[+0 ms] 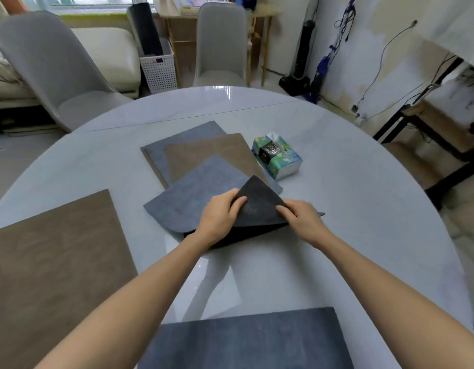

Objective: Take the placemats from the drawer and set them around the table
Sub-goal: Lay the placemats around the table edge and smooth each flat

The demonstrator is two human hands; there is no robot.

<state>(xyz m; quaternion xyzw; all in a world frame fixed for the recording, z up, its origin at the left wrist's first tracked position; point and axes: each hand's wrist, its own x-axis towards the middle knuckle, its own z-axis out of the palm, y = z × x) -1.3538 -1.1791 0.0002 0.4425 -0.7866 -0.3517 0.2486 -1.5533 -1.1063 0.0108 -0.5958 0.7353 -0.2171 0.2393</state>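
Observation:
A pile of placemats lies at the middle of the round white table [363,209]. The top one is a grey-blue placemat [196,198] whose near corner is folded up, showing its dark underside [257,206]. My left hand [219,217] and my right hand [302,219] both pinch that raised corner. Under it lie a brown placemat [211,153] and another grey-blue placemat [182,139]. A brown placemat [52,262] lies flat at the left of the table. A dark blue placemat [243,339] lies flat at the near edge.
A green tissue pack [277,158] sits just right of the pile. Two grey chairs [219,43] [44,62] stand at the far side. A white perforated basket [158,70] and a sofa [108,54] are behind them. A black-framed desk [422,121] and cables stand at the right.

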